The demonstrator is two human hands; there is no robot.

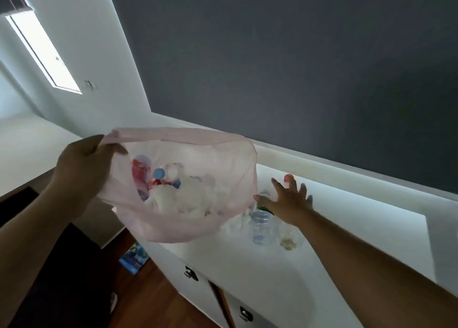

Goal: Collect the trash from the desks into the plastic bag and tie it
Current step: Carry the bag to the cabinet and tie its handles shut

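collecting step, not tying yet. left hand [81, 169] grip pinched on bag [188, 194] rim, mouth open. right hand [287, 201] fingers spread, empty, over bottles [261, 226] on surface [347, 228]. next: close on a bottle, drop in bag

Place: a room in a home, likely a bedroom or study.
Evidence: built-in white worktop [247, 260] with drawers [190, 274] beneath, wooden floor [158, 295], dark grey wall [297, 67], window [42, 52] with a blind at upper left.

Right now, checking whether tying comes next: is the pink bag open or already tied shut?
Open. The left hand holds the pink bag by its rim, mouth spread wide, trash visible inside.
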